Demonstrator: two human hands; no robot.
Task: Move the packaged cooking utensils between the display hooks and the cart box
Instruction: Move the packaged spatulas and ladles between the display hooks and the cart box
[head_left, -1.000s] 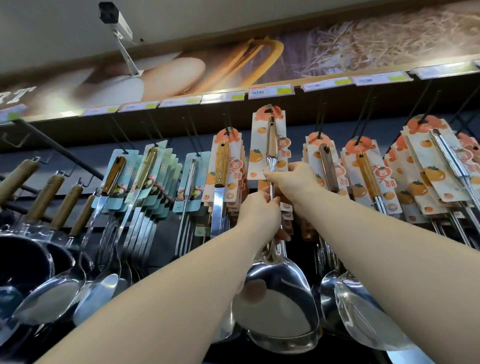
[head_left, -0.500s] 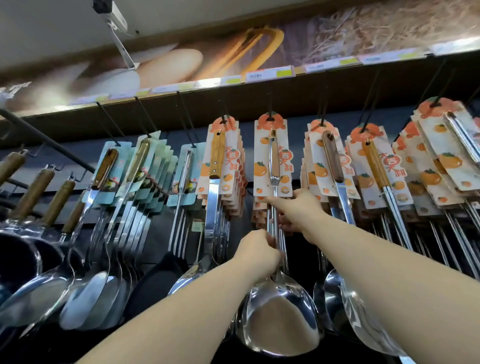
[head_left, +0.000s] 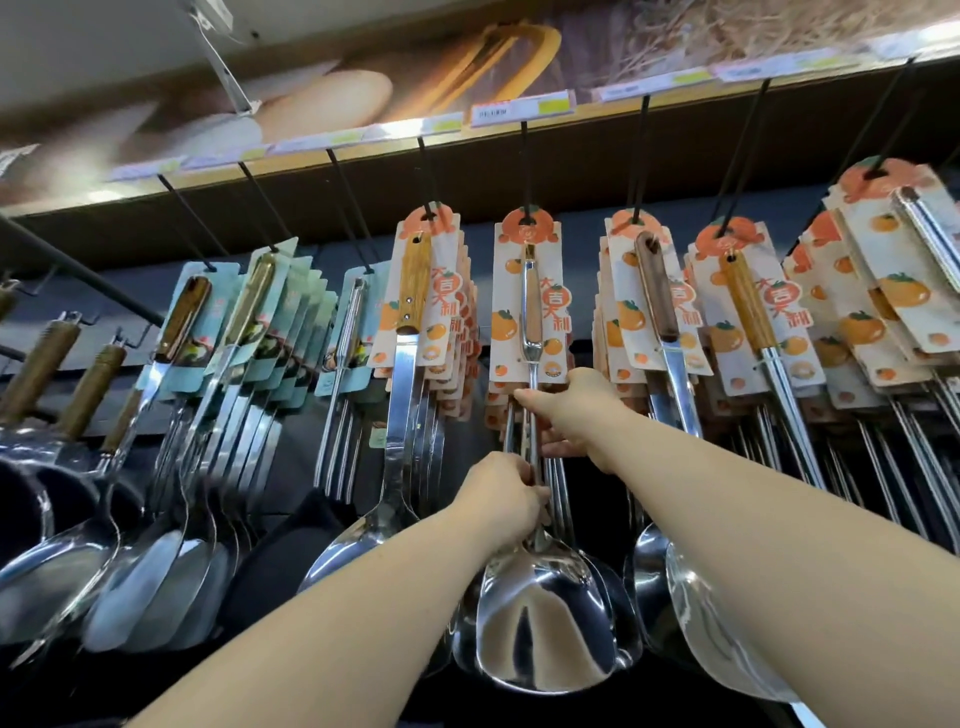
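Up on the middle thin black wire hook (head_left: 524, 171) hangs the shiny steel spatula with a wide scoop blade and a paper card printed with oranges (head_left: 531, 322). It sits at the front of a row of packs just like it, and the hole in its card looks to be on the wire. The left hand (head_left: 501, 499) is low on the thin metal stem, just above the blade, with its grip clamped round the stem. The right hand (head_left: 571, 405) is higher, just under the card, and its fingers bend round the stem too. The cart box is not in sight. My guess is that this pack is being set on the hook or lifted off it, and I cannot tell which. Either way, the low hand should carry the weight of the heavy blade, so the paper hole does not tear. The high hand should steer the card straight along the wire, not sideways. Go slowly, because the spoon with the light wood handle (head_left: 410, 291) hangs close on one side. The tool with the dark brown handle (head_left: 657, 291) hangs close on the other. A swing of the blade could knock them and make them clatter.
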